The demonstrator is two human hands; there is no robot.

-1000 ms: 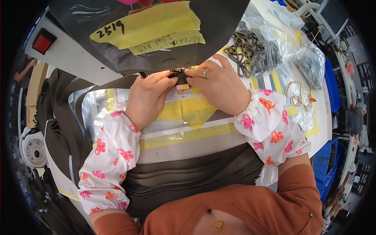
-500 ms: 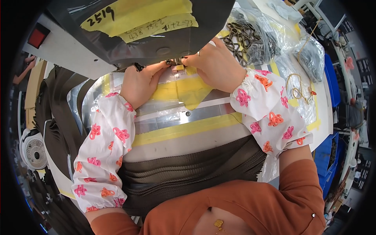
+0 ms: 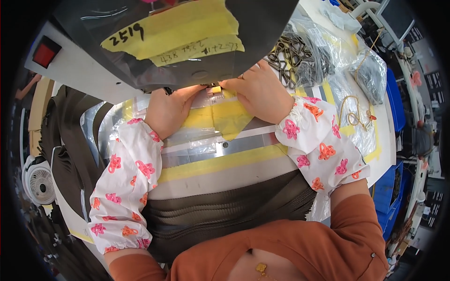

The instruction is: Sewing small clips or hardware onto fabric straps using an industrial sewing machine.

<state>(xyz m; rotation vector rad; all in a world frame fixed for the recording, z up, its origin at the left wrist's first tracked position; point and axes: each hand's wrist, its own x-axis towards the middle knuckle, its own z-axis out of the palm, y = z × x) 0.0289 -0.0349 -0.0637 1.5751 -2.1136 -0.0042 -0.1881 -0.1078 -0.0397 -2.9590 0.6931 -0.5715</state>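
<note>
Both my hands work close together under the dark head of a sewing machine [image 3: 197,70], where a light glows. My left hand [image 3: 169,111] has its thumb and fingers closed, tips pointing at the lit spot. From the other side my right hand [image 3: 266,93] comes in, fingers curled and closed, its leading fingertip beside a small yellow block [image 3: 214,90]. The machine head hides the fingertips in part, and what they hold cannot be made out. Beneath the hands lies a work plate with yellow tape [image 3: 232,117] and clear film. White flowered sleeve covers wrap both forearms.
Dark brown webbing straps [image 3: 225,206] lie bundled along the near table edge, and more webbing [image 3: 70,126] hangs at the left. Bronze metal buckles [image 3: 288,56] sit in clear plastic at the far right, near a tan cord [image 3: 351,114]. A white fan [image 3: 40,182] stands left; blue bins [image 3: 391,192] right.
The view has shifted slightly, so machine and table appear lower. Both hands stay at the lit spot, with only slight finger movement.
</note>
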